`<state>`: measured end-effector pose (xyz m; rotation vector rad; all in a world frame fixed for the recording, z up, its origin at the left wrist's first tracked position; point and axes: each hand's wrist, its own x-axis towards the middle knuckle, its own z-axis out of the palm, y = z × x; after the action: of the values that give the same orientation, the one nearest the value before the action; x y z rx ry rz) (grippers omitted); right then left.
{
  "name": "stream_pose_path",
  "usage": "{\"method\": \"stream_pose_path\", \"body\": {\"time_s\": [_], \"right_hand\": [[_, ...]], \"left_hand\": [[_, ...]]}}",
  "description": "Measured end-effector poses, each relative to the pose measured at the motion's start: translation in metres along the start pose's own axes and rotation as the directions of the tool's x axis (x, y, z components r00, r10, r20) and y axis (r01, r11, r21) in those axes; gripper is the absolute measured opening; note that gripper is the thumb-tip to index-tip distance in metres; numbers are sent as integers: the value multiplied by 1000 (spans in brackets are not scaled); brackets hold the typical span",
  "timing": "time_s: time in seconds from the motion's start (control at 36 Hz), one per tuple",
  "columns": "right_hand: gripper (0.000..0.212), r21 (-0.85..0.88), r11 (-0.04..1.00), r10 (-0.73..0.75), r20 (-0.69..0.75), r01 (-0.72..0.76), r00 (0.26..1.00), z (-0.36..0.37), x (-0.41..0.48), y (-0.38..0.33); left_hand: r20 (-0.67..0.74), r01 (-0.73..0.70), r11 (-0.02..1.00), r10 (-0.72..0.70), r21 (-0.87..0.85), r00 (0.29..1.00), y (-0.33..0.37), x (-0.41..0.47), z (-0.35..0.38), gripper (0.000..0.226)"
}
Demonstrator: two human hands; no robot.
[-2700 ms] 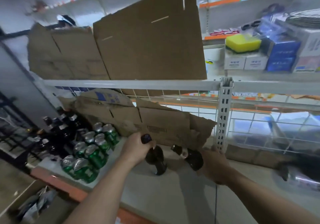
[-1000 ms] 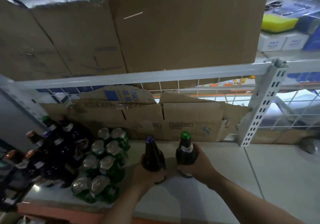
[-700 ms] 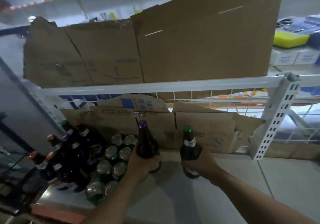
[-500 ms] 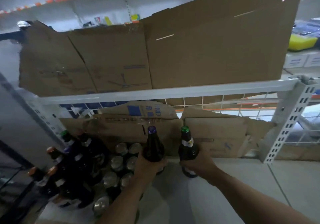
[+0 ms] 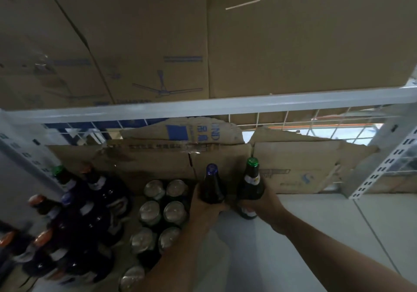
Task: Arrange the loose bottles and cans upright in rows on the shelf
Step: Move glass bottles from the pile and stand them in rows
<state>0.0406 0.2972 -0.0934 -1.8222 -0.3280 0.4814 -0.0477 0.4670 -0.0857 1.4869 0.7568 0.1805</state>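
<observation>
My left hand (image 5: 206, 208) grips a dark bottle with a blue cap (image 5: 212, 185), held upright just right of the cans. My right hand (image 5: 262, 202) grips a dark bottle with a green cap and a pale neck label (image 5: 251, 182), upright beside the first, its base at the white shelf (image 5: 316, 235). Several silver-topped cans (image 5: 162, 210) stand in two rows to the left. Further left several dark bottles (image 5: 90, 212) stand upright with green, orange and blue caps.
Torn cardboard (image 5: 282, 167) lines the back of the shelf behind the bottles. A white shelf beam (image 5: 203, 105) runs overhead with large cardboard boxes (image 5: 293, 43) on it. A perforated white upright (image 5: 383, 163) stands at the right, with bare shelf surface beside it.
Both hands raised the lying bottles upright and carried them left and back, close to the cans. The view has moved nearer and lower under the beam.
</observation>
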Motion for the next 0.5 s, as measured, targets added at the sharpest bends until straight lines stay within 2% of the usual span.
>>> {"method": "stream_pose_path", "body": {"time_s": [0.19, 0.36, 0.42, 0.5], "right_hand": [[76, -64, 997, -34, -39, 31, 999, 6, 4, 6], [49, -177, 980, -82, 67, 93, 994, -11, 5, -2], [48, -196, 978, -58, 99, 77, 993, -12, 6, -5], [47, -225, 972, -48, 61, 61, 997, -10, 8, 0]], "left_hand": [[10, 26, 999, -26, 45, 1000, 2, -4, 13, 88], [24, 55, 994, -58, 91, 998, 3, -1, 23, 96], [26, 61, 993, -64, 102, 998, 2, 0, 23, 98], [34, 70, 993, -73, 92, 997, 1, 0, 23, 95]]}}
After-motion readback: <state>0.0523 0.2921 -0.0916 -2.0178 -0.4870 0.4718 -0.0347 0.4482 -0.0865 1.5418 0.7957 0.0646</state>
